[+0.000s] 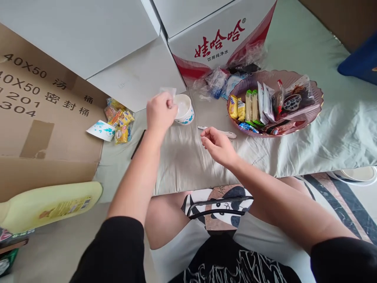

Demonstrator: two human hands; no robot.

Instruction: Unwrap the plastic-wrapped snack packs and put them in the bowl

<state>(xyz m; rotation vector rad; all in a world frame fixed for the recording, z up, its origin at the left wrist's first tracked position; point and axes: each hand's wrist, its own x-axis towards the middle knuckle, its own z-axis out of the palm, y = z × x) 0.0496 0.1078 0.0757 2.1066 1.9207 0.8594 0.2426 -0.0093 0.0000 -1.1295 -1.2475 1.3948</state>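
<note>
Left hand [160, 112] is raised just left of the paper cup [183, 109], fingers curled shut on a small clear wrapper [168, 92] that sticks up above the knuckles; hand overlaps the cup's left rim in view, can't tell if it touches. Cup stands upright on the pale cloth-covered surface [324, 133], white with teal print, something white inside. Right hand [217, 144] hovers low over the cloth, half open, fingers loosely bent, holding nothing I can see. Just beyond its fingertips lies a white pen-like stick [219, 131], flat on the cloth, apart from the hand. Right of that, a pink scalloped bowl [309, 114] filled with packaged snacks [265, 104]: yellow, green, white and red packs standing and leaning together. Behind the bowl, a few clear and blue packets [219, 80] lie against a white and red carton [218, 35] with red Chinese lettering. Left of the cup: a bag of small yellow snack packs [120, 120], and beside it a second paper cup [101, 130] on its side. A dark thin stick [138, 144] lies near the left forearm. Far left, a flattened brown cardboard box [35, 118] printed 40X50, with a pale yellow container [50, 204] below it. Person is seated, knees at the surface's edge.
</note>
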